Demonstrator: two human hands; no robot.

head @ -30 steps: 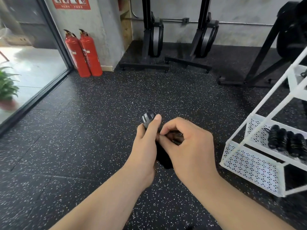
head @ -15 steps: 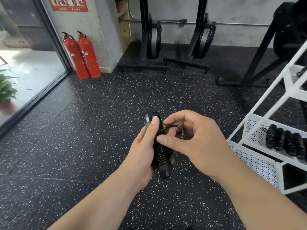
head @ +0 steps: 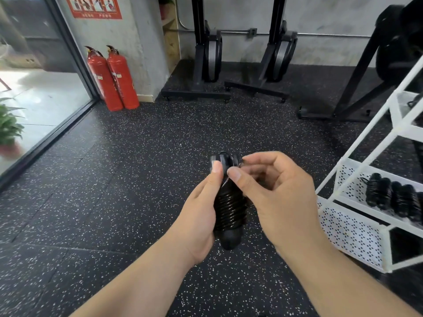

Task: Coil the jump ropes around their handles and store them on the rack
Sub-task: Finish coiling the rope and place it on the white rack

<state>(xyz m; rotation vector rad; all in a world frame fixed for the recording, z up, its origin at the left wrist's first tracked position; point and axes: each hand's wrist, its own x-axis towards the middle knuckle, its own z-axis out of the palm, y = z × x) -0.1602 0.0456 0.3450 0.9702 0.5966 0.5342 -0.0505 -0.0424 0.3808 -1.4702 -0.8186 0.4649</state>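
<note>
Left hand: your left hand (head: 199, 213) grips the rope (head: 230, 209) upright, fingers wrapped behind it and the thumb laid up its near side to the cap.
Right hand: your right hand (head: 279, 193) sits just right of the left and pinches a thin strand of the rope between thumb and forefinger, beside your left thumb tip. The other fingers are loosely curled.
Rope: black, wound in tight turns round its handles (head: 230, 239), between your two hands. One rounded end sticks out below your left palm.
Rack (head: 350, 229): white, with perforated trays, to the right of your right hand, near but apart.
Stored ropes (head: 393, 197): black coiled bundles lying side by side on a rack shelf, right of your right hand.
Floor (head: 114, 179): dark, speckled, under both hands.
Extinguishers (head: 112, 78): two, red, upright at the wall, well ahead and left of your left hand.
Plant (head: 9, 126): far left of your left hand, at the frame's edge.
</note>
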